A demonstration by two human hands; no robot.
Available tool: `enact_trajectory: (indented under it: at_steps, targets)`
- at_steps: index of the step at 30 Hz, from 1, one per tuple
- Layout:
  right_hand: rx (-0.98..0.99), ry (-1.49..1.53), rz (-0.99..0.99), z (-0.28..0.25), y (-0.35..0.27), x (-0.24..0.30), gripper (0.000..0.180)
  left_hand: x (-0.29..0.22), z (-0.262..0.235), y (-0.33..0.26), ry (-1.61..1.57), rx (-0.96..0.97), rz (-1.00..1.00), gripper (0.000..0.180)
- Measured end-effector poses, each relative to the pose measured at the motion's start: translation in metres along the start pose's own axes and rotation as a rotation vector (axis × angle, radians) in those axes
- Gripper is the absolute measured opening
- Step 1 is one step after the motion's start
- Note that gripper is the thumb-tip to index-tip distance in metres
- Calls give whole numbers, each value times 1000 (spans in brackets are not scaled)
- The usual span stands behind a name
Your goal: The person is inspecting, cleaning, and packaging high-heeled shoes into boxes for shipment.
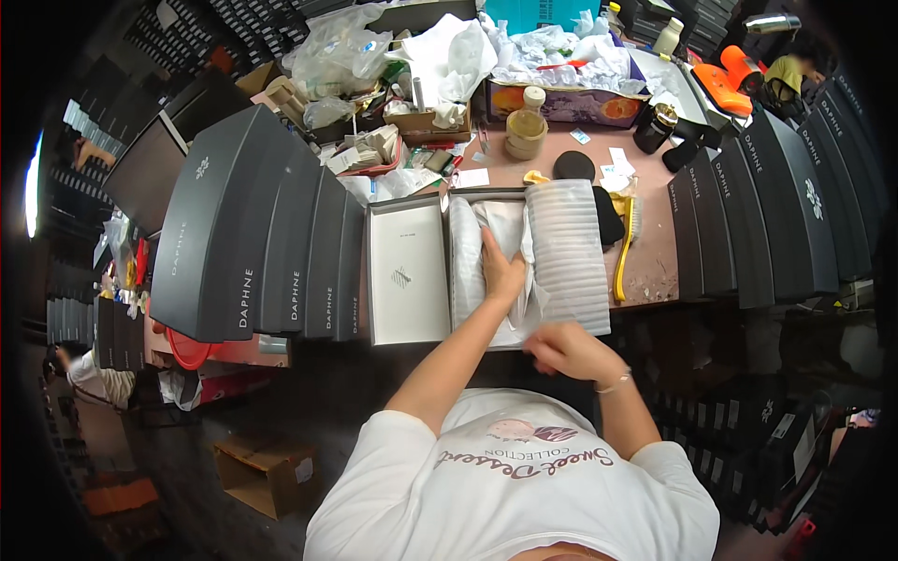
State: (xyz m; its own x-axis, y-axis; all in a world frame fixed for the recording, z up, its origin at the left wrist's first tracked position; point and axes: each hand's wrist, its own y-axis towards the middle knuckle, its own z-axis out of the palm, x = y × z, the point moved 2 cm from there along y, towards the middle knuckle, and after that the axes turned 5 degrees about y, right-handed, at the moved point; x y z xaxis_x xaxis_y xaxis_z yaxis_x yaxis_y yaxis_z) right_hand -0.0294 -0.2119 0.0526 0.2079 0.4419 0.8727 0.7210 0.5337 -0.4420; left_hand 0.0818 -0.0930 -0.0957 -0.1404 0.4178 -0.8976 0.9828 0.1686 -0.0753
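In front of me lies an open shoebox (462, 327) lined with a translucent ribbed foam sheet (567, 252), whose right part folds out over the box's side. My left hand (505, 274) reaches into the box and grips white tissue paper (510, 222), a finger and the thumb on either side of a fold. Whatever lies under the paper is hidden. Just off the box's near right corner is my right hand (571, 352), apart from the paper, its fingers curled in and slightly blurred; I see nothing in it. The grey-white lid (409, 271) lies inside up, against the box's left side.
Dark shoeboxes stand in rows at left (229, 234) and right (790, 206). Beyond the box are a yellow brush (624, 252), a round black pad (573, 165), a glue jar (527, 131) and a purple carton (561, 105) of crumpled paper. An empty cardboard carton (265, 475) sits on the floor.
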Motion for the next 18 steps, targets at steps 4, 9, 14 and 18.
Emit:
enact_trajectory:
  at_steps: [4,9,14,18]
  targets:
    - [-90,115,96,-17,-32,-73,18,-28,-39,-25,-64,14,312,63]
    - [-710,56,-97,-32,8,-124,30,36,-145,-39,14,25,96,35]
    - [-714,-589,-484,-4,71,-15,74,46,-146,-59,660,416,-33,30]
    - [-484,-1030,-431,44,111,-30,80,39,-150,-63,700,414,104,30]
